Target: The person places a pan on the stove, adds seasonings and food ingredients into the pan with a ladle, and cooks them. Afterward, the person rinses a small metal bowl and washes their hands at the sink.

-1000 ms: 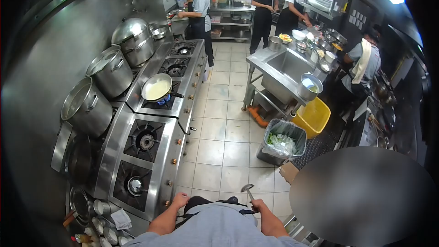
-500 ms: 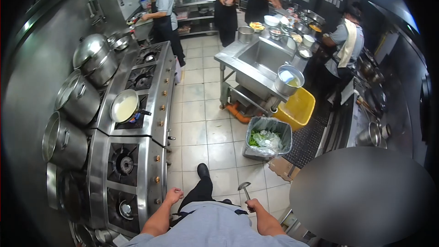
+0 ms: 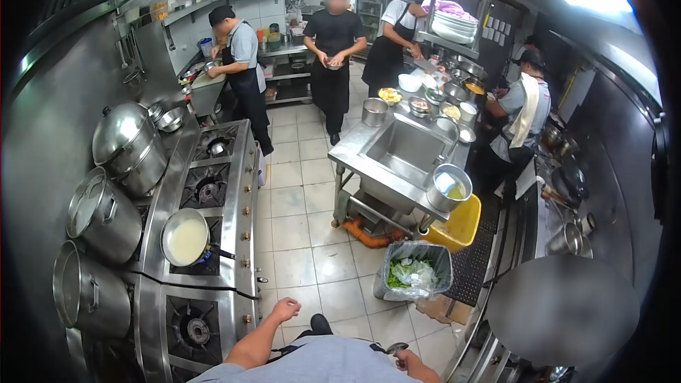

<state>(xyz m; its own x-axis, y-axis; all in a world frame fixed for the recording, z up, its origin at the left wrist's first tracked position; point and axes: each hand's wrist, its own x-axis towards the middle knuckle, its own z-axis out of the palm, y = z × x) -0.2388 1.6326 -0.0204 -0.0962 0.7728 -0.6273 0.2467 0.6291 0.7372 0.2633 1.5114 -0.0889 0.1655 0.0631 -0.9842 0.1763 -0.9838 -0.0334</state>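
My right hand [image 3: 407,361] is closed around the handle of a metal ladle [image 3: 397,347], low at my right side. In front of my body, my left hand [image 3: 286,310] hangs in the air beside the stove's front edge, fingers loosely bent and nothing in them. A frying pan [image 3: 186,238] with pale liquid sits on a burner of the steel stove [image 3: 152,269], its dark handle pointing toward the aisle. Neither hand touches the pan.
Large stockpots [image 3: 106,216] line the stove's left side. To the right stand a steel sink table [image 3: 347,147], a yellow bin [image 3: 462,223] and a lined bin [image 3: 413,273] with greens. A person [image 3: 333,50] stands in the tiled aisle [image 3: 294,206]; several others work around the kitchen.
My view has tilted up, so the kitchen sits lower in it. My left hand has moved forward. The ladle in my right hand now hangs closer to my body. The person in the aisle has come nearer.
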